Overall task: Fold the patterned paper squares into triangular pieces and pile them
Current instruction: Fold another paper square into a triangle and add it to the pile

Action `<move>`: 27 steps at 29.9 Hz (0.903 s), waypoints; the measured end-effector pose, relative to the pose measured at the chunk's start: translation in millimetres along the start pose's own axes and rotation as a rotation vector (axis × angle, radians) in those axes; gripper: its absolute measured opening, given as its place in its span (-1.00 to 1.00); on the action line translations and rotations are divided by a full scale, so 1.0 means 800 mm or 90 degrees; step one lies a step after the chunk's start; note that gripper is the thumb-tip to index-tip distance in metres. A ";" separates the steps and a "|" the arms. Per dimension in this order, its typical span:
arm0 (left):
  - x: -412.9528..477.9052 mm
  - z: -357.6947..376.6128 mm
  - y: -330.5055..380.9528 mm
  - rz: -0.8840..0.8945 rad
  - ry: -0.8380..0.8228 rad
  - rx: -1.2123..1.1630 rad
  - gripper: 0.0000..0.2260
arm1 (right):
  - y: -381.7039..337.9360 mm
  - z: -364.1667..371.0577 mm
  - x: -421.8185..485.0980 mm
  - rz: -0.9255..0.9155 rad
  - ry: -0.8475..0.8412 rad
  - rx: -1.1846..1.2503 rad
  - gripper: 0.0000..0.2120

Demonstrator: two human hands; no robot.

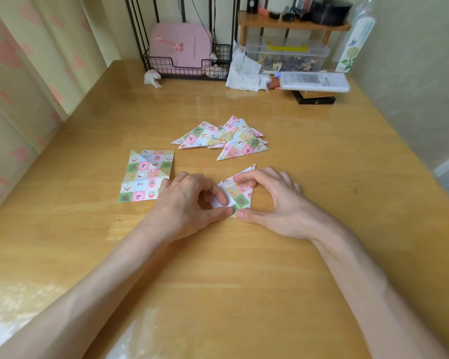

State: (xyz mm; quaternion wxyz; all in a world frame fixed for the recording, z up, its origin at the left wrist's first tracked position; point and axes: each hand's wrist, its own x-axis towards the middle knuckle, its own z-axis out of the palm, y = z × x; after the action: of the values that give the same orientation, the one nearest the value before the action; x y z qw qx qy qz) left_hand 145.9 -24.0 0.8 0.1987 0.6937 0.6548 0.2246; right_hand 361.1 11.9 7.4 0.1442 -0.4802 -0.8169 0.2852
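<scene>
A patterned paper [240,194], partly folded into a triangle with its white underside showing, lies on the wooden table [270,268] between my hands. My left hand [189,203] pinches its near left corner between thumb and forefinger. My right hand [272,198] holds the paper too, with its fingertips curled onto the top flap and its thumb at the near corner. A pile of several folded patterned triangles [226,138] lies behind the hands. To the left sits a stack of flat patterned paper [147,176], its top sheet creased.
Along the table's back edge stand a black wire rack [187,66] holding a pink case, crumpled tissues [244,71], a clear plastic box [288,57] under a small wooden shelf, and a white bottle [357,37]. A curtain hangs at the left.
</scene>
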 end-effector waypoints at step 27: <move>-0.001 -0.013 -0.012 0.088 0.063 -0.029 -0.87 | -0.012 0.033 0.004 -0.023 0.222 -0.020 -0.66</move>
State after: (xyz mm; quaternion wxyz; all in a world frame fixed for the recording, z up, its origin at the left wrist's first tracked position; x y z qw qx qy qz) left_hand 132.0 -24.7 3.8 0.1660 0.7208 0.6090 0.2863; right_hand 339.5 2.4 -7.5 0.2815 -0.5097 -0.7923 0.1824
